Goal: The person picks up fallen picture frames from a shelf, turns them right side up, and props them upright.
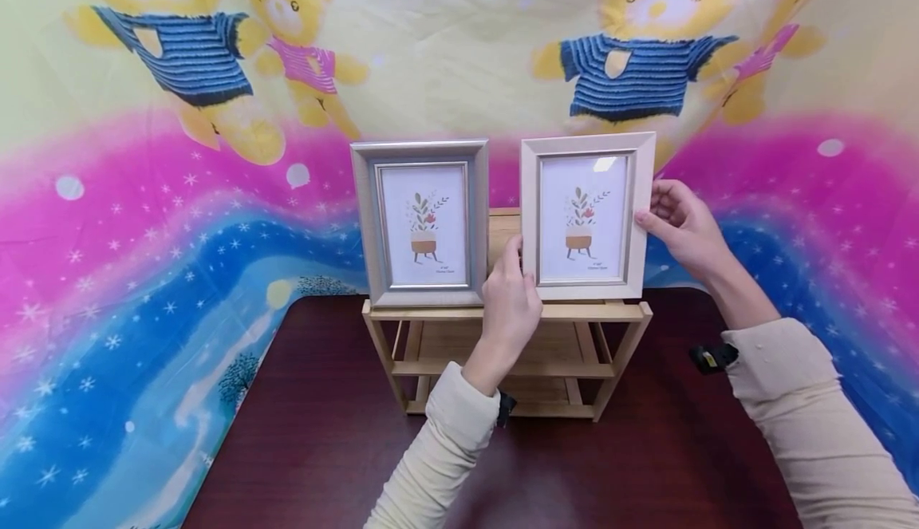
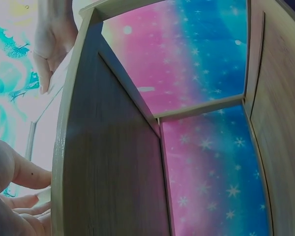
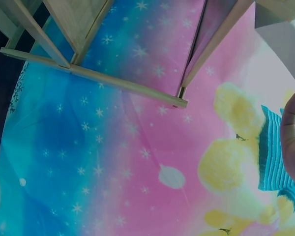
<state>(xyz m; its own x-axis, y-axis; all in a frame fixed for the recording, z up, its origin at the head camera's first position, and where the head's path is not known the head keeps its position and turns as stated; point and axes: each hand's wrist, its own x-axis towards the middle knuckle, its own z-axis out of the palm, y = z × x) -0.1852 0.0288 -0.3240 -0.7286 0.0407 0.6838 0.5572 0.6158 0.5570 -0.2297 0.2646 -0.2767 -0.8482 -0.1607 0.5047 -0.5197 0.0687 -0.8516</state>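
In the head view a white picture frame (image 1: 530, 218) stands upright on the top of a wooden rack (image 1: 502, 369), at its right side. My right hand (image 1: 685, 230) grips its right edge, thumb on the front and fingers behind. At its lower left edge, my left hand (image 1: 508, 298) holds the frame with curled fingers. To the left stands a grey-silver picture frame (image 1: 364, 226), a small gap away from the white one. The left wrist view shows my left hand (image 2: 19, 196) beside the rack's top board, and the right wrist view shows part of my right hand (image 3: 294, 140).
The rack, with several slatted levels, stands on a dark red-brown table (image 1: 323, 433). Behind it hangs a colourful cloth (image 1: 445, 50) printed with bears and snowflakes, which also spreads along both sides of the table.
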